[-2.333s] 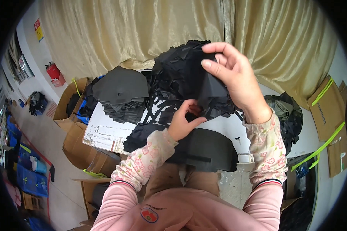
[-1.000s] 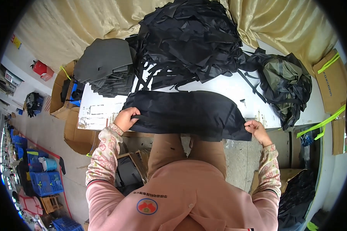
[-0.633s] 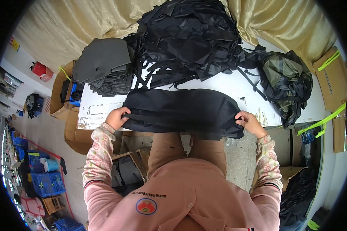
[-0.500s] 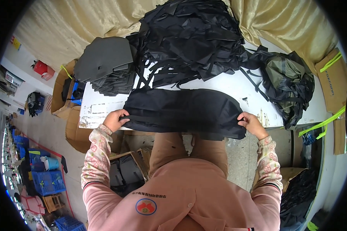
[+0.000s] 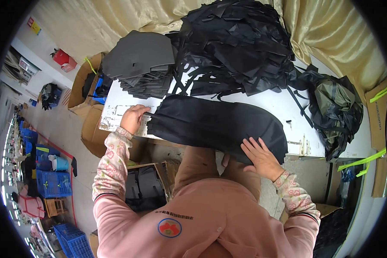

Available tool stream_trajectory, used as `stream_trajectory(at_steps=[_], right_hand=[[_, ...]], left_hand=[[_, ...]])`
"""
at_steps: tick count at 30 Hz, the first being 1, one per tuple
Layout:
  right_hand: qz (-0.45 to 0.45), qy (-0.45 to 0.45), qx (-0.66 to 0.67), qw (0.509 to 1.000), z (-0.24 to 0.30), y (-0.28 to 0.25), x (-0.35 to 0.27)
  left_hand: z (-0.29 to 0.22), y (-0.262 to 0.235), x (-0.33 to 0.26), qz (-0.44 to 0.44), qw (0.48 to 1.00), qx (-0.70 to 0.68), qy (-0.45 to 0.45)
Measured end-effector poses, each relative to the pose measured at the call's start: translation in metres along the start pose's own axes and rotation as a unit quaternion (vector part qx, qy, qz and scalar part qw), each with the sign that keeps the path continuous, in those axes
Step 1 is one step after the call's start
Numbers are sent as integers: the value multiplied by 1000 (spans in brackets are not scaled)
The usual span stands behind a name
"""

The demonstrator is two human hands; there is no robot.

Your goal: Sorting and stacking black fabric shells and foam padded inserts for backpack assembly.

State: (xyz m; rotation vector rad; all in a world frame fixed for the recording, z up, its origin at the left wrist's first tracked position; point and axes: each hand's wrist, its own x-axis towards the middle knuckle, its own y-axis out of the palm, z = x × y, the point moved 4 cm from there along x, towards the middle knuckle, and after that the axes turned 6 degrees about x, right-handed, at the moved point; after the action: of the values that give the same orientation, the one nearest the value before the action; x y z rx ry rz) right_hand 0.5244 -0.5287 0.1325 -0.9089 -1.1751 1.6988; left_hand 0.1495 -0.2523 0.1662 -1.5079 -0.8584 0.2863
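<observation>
A long black fabric piece (image 5: 210,122), rounded at its right end, lies along the front edge of the white table (image 5: 120,99) and hangs partly over it. My left hand (image 5: 133,119) is closed at its left end, pinching a narrow dark strip or edge of the cloth. Flat on the right part of the fabric, near its lower edge, rests my right hand (image 5: 262,159) with the fingers stretched out. Behind the piece lie some loose black straps (image 5: 206,86).
A heap of black fabric pieces (image 5: 241,43) rises at the back. Left of it are stacked grey foam sheets (image 5: 139,51). A black and olive backpack (image 5: 337,105) sits at the table's right end. Cardboard boxes (image 5: 93,133) stand left, and blue crates (image 5: 51,182) line the floor farther off.
My right hand has let go of the fabric's right end and now lies flat on it, further in. My left hand still pinches the left end. The whole view has shifted and tilted.
</observation>
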Motion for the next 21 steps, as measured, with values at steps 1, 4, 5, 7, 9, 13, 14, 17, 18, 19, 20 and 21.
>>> stream_trajectory(at_steps=[1, 4, 5, 7, 9, 13, 14, 17, 18, 19, 20, 21], right_hand=[[10, 11, 8, 1000, 0, -2, 2], [3, 12, 24, 1000, 5, -33, 19], [-60, 5, 94, 994, 10, -52, 32], [-166, -8, 243, 956, 25, -79, 62], [-192, -65, 395, 896, 50, -96, 103], [-125, -136, 742, 644, 62, -82, 157], [-128, -71, 691, 708, 61, -85, 155], [-129, -40, 697, 705, 54, -86, 145], [-137, -25, 702, 698, 48, -81, 143], [-147, -9, 709, 690, 43, -78, 143], [-150, -9, 709, 690, 42, -77, 144], [-149, -17, 703, 695, 41, -78, 145]], left_hand=[[-3, -5, 1, -2, 1000, 2, -1], [-44, -42, 17, -78, 997, 27, 9], [-68, -57, 25, -106, 994, 14, 37], [-111, -70, 39, -145, 983, -20, 109], [-149, -69, 58, -153, 967, -60, 194], [-178, -69, 83, -114, 951, -44, 285], [-168, -81, 90, -77, 972, 5, 222], [-80, -107, 104, -125, 987, 98, 24], [-46, -108, 104, -120, 980, 157, -28], [-18, -103, 102, -55, 979, 192, -49], [5, -96, 100, 10, 972, 226, -69], [19, -93, 101, 9, 972, 226, -65]])
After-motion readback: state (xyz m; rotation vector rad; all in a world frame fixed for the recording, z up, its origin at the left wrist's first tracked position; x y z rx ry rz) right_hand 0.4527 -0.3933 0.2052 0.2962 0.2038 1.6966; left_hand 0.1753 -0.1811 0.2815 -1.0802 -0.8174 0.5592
